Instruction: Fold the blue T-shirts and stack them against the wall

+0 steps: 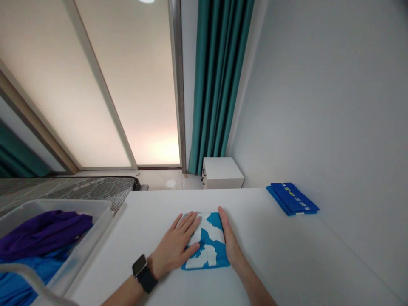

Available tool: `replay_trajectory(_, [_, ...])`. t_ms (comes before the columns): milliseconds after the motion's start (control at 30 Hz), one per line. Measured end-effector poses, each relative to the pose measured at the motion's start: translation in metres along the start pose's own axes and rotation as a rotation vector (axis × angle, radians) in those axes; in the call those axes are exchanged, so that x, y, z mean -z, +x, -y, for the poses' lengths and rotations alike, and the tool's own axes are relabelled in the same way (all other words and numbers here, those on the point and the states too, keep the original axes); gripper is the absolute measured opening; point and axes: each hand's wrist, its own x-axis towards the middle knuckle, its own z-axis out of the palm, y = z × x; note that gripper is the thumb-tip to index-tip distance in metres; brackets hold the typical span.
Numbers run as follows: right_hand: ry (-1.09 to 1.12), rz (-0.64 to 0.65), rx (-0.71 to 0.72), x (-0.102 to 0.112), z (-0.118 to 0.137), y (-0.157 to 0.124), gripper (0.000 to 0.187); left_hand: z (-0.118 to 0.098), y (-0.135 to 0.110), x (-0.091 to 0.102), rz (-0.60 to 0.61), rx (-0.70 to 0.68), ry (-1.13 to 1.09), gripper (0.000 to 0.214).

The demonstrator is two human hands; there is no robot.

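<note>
A folded blue and white cloth (pixel 208 244), perhaps a garment, lies flat on the white table (pixel 153 212) in front of me. My left hand (pixel 178 244), a dark watch on its wrist, rests with spread fingers on the cloth's left part. Along the right edge of the cloth stands my right hand (pixel 230 242), fingers stretched out and its inner side touching the fold. Neither hand is closed round anything.
A folded blue cloth (pixel 293 199) with printed lettering lies at the table's far right, by the wall. To the left, a translucent plastic bin (pixel 98 212) holds purple cloth (pixel 47 233) and blue cloth (pixel 41 272). Beyond the table stands a white cabinet (pixel 223 170).
</note>
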Motion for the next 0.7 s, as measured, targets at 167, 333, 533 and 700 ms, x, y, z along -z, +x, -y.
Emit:
replay_trajectory(167, [-0.039, -0.008, 0.028, -0.003, 0.0, 0.0, 0.069, 0.001, -0.012, -0.015, -0.048, 0.017, 0.054, 0.081])
replay_trajectory(333, [-0.129, -0.113, -0.075, 0.011, 0.004, 0.005, 0.062, -0.001, -0.014, -0.019, -0.072, 0.019, 0.086, 0.083])
replay_trajectory(533, [-0.405, 0.068, -0.257, 0.032, 0.038, 0.014, 0.046, -0.001, -0.017, -0.023, -0.065, 0.03, 0.089, 0.088])
replay_trajectory(700, [-0.551, 0.296, -0.425, 0.022, 0.059, 0.024, 0.03, -0.002, -0.018, -0.023, -0.067, 0.039, 0.092, 0.092])
